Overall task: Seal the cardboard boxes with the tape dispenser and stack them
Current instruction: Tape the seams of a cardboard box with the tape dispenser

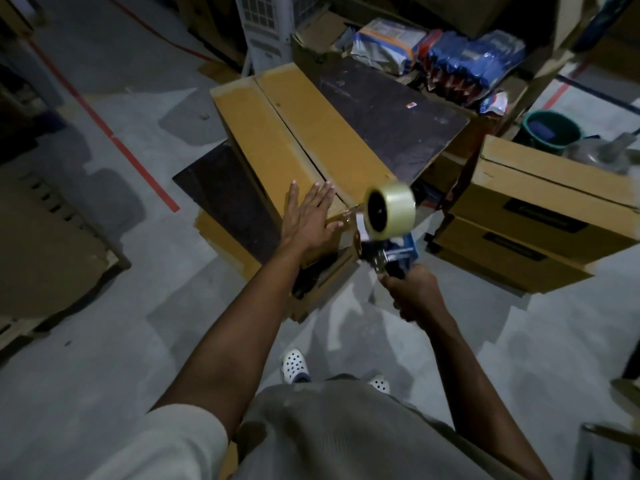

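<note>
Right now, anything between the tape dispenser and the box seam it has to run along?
Nothing on the seam itself. The right hand holds the tape dispenser at the near end of the cardboard box; the left hand lies flat on the left flap, fingertips close beside the seam.

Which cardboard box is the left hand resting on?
The long box on the dark tabletop: the left hand lies flat on its near end. The two stacked black-labelled boxes stand apart.

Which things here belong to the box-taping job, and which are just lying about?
In the job: long tan cardboard box under the flat left hand; blue-handled tape dispenser with clear roll, gripped by the right hand; stacked brown cardboard boxes.
Lying about: green plastic bucket; blue plastic packets.
</note>
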### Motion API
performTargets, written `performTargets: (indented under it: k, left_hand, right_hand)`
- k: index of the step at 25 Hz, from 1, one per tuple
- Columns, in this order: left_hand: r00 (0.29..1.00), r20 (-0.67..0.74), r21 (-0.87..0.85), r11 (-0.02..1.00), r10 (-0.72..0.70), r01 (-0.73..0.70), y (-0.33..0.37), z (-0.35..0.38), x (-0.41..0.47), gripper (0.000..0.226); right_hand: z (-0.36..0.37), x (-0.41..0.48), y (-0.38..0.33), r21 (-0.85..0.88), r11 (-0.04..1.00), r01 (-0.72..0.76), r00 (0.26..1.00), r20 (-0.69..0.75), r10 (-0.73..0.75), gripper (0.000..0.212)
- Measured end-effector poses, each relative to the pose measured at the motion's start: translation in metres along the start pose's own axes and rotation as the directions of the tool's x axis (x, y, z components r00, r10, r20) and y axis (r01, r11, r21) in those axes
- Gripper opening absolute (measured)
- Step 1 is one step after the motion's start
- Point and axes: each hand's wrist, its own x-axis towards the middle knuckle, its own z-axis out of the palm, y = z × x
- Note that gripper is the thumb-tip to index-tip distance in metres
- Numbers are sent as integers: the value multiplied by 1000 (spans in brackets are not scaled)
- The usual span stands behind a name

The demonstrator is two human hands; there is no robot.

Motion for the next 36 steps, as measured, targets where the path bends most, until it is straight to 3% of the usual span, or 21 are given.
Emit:
performTargets:
  k: [3, 5, 8, 10, 18, 22, 25, 28, 30, 32, 33, 34, 35, 36]
  left_hand:
    - [998, 66, -50, 999, 6, -2, -3, 0, 6, 96]
    - [993, 103, -139, 989, 58, -43, -6, -9, 6, 103]
    - [997, 54, -445, 895, 52, -23, 9, -26, 8, 78]
    - [999, 41, -536, 844, 36, -9, 25, -32, 17, 63]
    - [994, -66, -461, 881, 89, -110, 36, -15, 15, 51]
    - [988, -121, -192, 974, 97, -119, 41, -4, 13, 49]
    - [986, -143, -90, 991, 81, -94, 46, -3, 15, 49]
    - [994, -66, -19, 996, 84, -85, 44, -4, 18, 67]
    - [994, -56, -142, 985, 94, -101, 43, -7, 12, 91]
    - [984, -156, -441, 897, -80, 3, 35, -25, 6, 91]
    - [934, -207, -537, 832, -291, 141, 27, -34, 1, 87]
    - [818, -200, -614, 720, -540, 325, 16, -41, -4, 86]
    - [666, -103, -694, 533, -739, 484, 5, -42, -10, 92]
    - [539, 93, -767, 285, -837, 574, -6, -38, -16, 102]
  right_hand:
    - [3, -18, 51, 33, 979, -203, 977, 69, 200, 17]
    - [3, -22, 67, 62, 963, -262, 963, 85, 257, 16]
    - [3, -16, 64, 70, 969, -238, 970, 69, 233, 15]
    - [1, -15, 60, 77, 972, -220, 974, 77, 214, 16]
    - [-7, -15, 77, 86, 965, -246, 967, 96, 238, 18]
    - [-11, -14, 82, 92, 961, -261, 962, 106, 251, 18]
    - [-13, -17, 80, 106, 961, -256, 963, 117, 244, 18]
    - [-13, -19, 77, 116, 969, -219, 969, 145, 202, 24]
    - [-14, -23, 75, 150, 969, -196, 972, 164, 171, 27]
    - [-14, -28, 70, 218, 963, -160, 977, 175, 123, 26]
    - [-15, -30, 66, 250, 958, -142, 979, 179, 98, 23]
    - [-17, -30, 61, 278, 952, -129, 980, 180, 80, 21]
    - [-18, -30, 57, 303, 945, -122, 981, 181, 69, 19]
    - [-19, -29, 53, 323, 939, -119, 981, 181, 62, 18]
